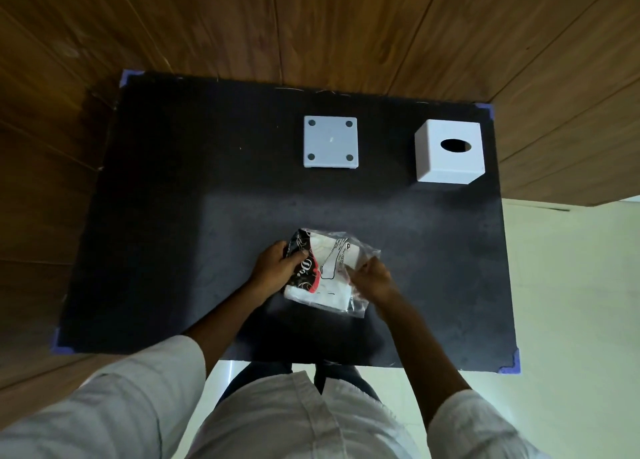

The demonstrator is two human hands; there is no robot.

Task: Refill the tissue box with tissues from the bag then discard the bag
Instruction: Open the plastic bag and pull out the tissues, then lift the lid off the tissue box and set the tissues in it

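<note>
A clear plastic bag of white tissues, printed black and red on its left side, lies on the near middle of the black table. My left hand grips the bag's printed left end. My right hand pinches the clear plastic at its right side, and looks slightly blurred. The white cube tissue box cover with an oval hole on top stands at the far right. Its flat white square base, with a round pad at each corner, lies apart to the cover's left.
Purple tape marks the table's corners. Wood-panelled walls close in behind and to the left of the table. A pale tiled floor runs along the right. My white sleeves and shirt fill the bottom of the view.
</note>
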